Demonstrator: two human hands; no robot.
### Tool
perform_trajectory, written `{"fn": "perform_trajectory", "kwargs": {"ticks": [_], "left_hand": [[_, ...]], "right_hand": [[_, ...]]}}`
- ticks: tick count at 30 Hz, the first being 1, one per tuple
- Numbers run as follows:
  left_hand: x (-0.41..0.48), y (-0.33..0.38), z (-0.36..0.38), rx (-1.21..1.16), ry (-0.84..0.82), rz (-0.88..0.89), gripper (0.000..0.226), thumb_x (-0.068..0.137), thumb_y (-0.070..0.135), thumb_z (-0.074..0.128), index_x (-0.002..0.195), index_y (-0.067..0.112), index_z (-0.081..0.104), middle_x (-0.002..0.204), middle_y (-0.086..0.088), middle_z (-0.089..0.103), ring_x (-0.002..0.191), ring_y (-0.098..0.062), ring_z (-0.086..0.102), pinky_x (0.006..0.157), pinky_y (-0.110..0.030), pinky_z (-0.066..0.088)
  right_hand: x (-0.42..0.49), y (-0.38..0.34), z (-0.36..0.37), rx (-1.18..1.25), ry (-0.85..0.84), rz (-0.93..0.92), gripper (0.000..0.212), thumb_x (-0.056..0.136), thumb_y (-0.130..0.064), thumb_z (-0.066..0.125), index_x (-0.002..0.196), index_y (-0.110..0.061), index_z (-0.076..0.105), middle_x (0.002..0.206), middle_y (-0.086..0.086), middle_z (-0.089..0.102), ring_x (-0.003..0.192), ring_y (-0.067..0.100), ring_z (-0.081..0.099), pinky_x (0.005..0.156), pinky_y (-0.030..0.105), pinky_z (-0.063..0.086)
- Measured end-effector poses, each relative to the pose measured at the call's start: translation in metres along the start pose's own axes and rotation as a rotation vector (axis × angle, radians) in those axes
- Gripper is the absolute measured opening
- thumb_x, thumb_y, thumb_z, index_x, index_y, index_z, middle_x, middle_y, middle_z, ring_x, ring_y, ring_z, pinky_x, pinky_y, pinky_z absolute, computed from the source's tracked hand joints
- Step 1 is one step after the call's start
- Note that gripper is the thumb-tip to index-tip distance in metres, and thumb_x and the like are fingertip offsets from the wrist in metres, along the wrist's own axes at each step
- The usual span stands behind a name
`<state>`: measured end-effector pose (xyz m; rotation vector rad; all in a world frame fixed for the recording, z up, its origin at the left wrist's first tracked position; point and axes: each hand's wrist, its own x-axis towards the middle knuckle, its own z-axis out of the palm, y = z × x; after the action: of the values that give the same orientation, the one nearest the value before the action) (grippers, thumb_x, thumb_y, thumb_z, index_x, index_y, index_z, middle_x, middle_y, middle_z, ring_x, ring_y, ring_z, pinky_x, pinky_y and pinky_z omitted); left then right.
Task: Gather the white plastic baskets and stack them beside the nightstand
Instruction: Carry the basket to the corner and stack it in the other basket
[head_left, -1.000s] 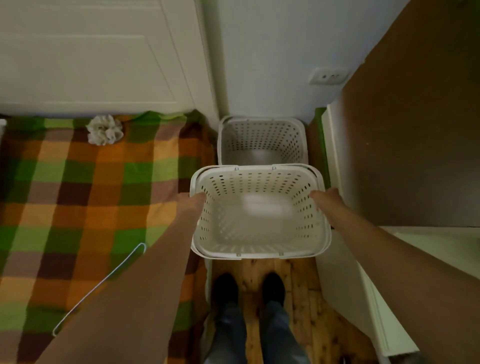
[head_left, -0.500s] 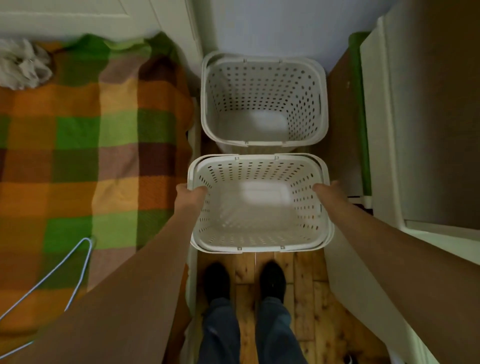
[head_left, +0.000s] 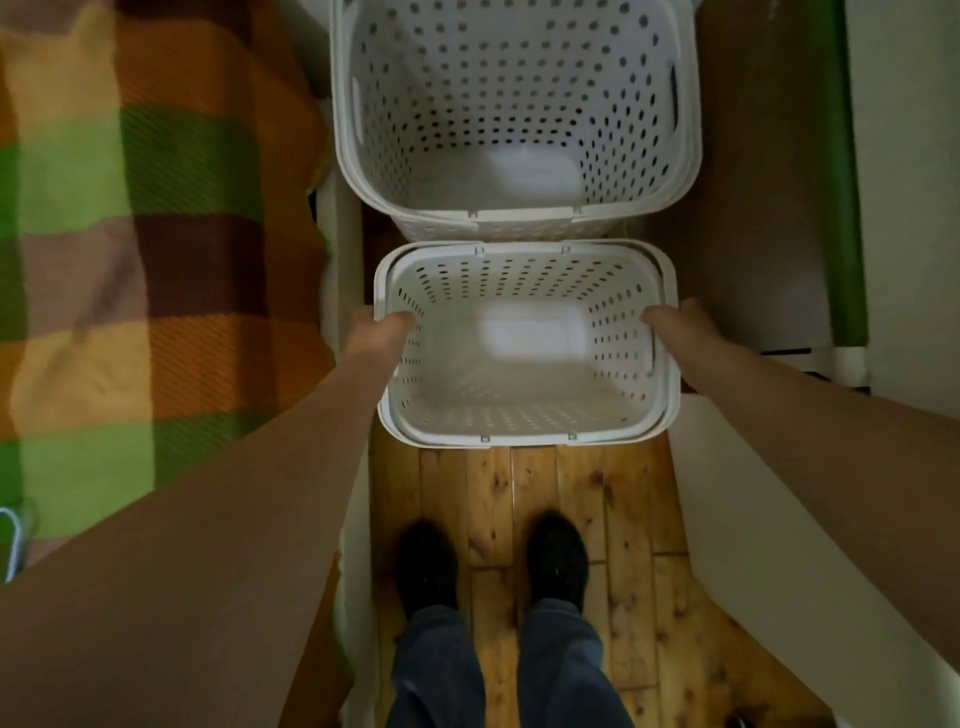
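Observation:
I hold a white perforated plastic basket (head_left: 524, 421) by its two short sides, low over the wooden floor. My left hand (head_left: 379, 330) grips its left rim, thumb inside. My right hand (head_left: 675, 325) grips its right rim. A second white basket (head_left: 514, 208) of the same kind stands just beyond it, its near rim almost touching the held one. Both baskets have nothing inside. To the right stands the nightstand, with its brown top (head_left: 753, 182) beside the far basket.
A bed with an orange, green and brown checked blanket (head_left: 156, 234) fills the left side. White furniture panels (head_left: 779, 545) close in the right. The floor gap (head_left: 519, 493) between them is narrow, and my two dark shoes (head_left: 426, 566) stand in it.
The view has tilted down and closed in. The held basket has sunk toward the floor in front of the standing basket, which now looms larger at the top. Both hands keep their grip.

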<state>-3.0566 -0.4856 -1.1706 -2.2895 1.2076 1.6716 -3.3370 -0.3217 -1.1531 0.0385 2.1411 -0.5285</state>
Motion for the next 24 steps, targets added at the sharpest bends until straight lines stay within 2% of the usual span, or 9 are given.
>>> {"fn": "perform_trajectory", "kwargs": {"ticks": [5, 7, 10, 12, 14, 17, 20, 24], "left_hand": [[0.013, 0.003, 0.015, -0.024, -0.005, 0.067, 0.057, 0.086, 0.029, 0.063, 0.141, 0.021, 0.047, 0.123, -0.007, 0.061, 0.103, -0.027, 0.059, 0.075, -0.037, 0.043], [0.012, 0.007, 0.019, 0.035, 0.019, 0.125, 0.058, 0.089, 0.029, 0.061, 0.144, 0.022, 0.042, 0.124, -0.008, 0.061, 0.100, -0.026, 0.059, 0.073, -0.035, 0.045], [0.001, 0.017, 0.023, 0.203, 0.060, 0.173, 0.068, 0.090, 0.032, 0.057, 0.151, 0.021, 0.030, 0.133, -0.010, 0.056, 0.109, -0.030, 0.060, 0.073, -0.037, 0.052], [-0.009, 0.024, 0.026, 0.327, 0.095, 0.231, 0.078, 0.089, 0.033, 0.057, 0.156, 0.025, 0.018, 0.146, -0.011, 0.045, 0.124, -0.034, 0.054, 0.087, -0.045, 0.055], [-0.021, 0.033, 0.027, 0.435, 0.141, 0.310, 0.086, 0.089, 0.033, 0.058, 0.159, 0.025, 0.008, 0.158, -0.009, 0.031, 0.138, -0.034, 0.040, 0.101, -0.051, 0.049], [-0.045, 0.047, 0.022, 0.573, 0.166, 0.472, 0.088, 0.089, 0.030, 0.058, 0.159, 0.020, 0.005, 0.164, -0.007, 0.019, 0.147, -0.030, 0.026, 0.110, -0.048, 0.041], [-0.070, 0.061, 0.012, 0.680, 0.138, 0.595, 0.087, 0.091, 0.028, 0.058, 0.160, 0.019, 0.005, 0.164, -0.007, 0.018, 0.148, -0.028, 0.022, 0.112, -0.046, 0.038], [-0.102, 0.080, -0.005, 0.714, 0.132, 0.658, 0.087, 0.091, 0.028, 0.059, 0.159, 0.019, 0.006, 0.163, -0.006, 0.023, 0.146, -0.029, 0.027, 0.109, -0.043, 0.040]], "right_hand": [[0.026, -0.001, -0.001, -0.019, 0.003, -0.045, 0.049, 0.089, -0.028, 0.057, 0.135, -0.015, 0.048, 0.117, 0.013, 0.066, 0.099, 0.033, 0.067, 0.084, 0.047, 0.057], [0.028, -0.006, -0.003, -0.048, -0.022, -0.063, 0.048, 0.089, -0.030, 0.057, 0.135, -0.017, 0.050, 0.117, 0.013, 0.066, 0.097, 0.031, 0.067, 0.076, 0.041, 0.057], [0.024, -0.014, -0.004, -0.100, 0.001, -0.091, 0.050, 0.089, -0.028, 0.057, 0.137, -0.017, 0.048, 0.119, 0.011, 0.064, 0.093, 0.030, 0.065, 0.065, 0.033, 0.051], [0.016, -0.020, -0.003, -0.145, 0.061, -0.124, 0.053, 0.089, -0.026, 0.059, 0.139, -0.015, 0.045, 0.122, 0.012, 0.060, 0.094, 0.030, 0.062, 0.063, 0.030, 0.048], [0.004, -0.026, -0.002, -0.197, 0.120, -0.191, 0.055, 0.088, -0.026, 0.061, 0.138, -0.012, 0.045, 0.127, 0.014, 0.059, 0.098, 0.030, 0.062, 0.068, 0.032, 0.048], [-0.018, -0.036, -0.001, -0.263, 0.134, -0.290, 0.056, 0.088, -0.022, 0.061, 0.140, -0.009, 0.044, 0.131, 0.015, 0.057, 0.107, 0.029, 0.061, 0.075, 0.034, 0.051], [-0.044, -0.049, -0.002, -0.280, 0.112, -0.357, 0.054, 0.090, -0.016, 0.059, 0.140, -0.004, 0.043, 0.135, 0.017, 0.054, 0.121, 0.034, 0.057, 0.082, 0.034, 0.051], [-0.085, -0.068, -0.010, -0.310, 0.091, -0.419, 0.051, 0.089, -0.018, 0.058, 0.136, -0.004, 0.044, 0.134, 0.016, 0.053, 0.120, 0.033, 0.055, 0.088, 0.038, 0.052]]}}
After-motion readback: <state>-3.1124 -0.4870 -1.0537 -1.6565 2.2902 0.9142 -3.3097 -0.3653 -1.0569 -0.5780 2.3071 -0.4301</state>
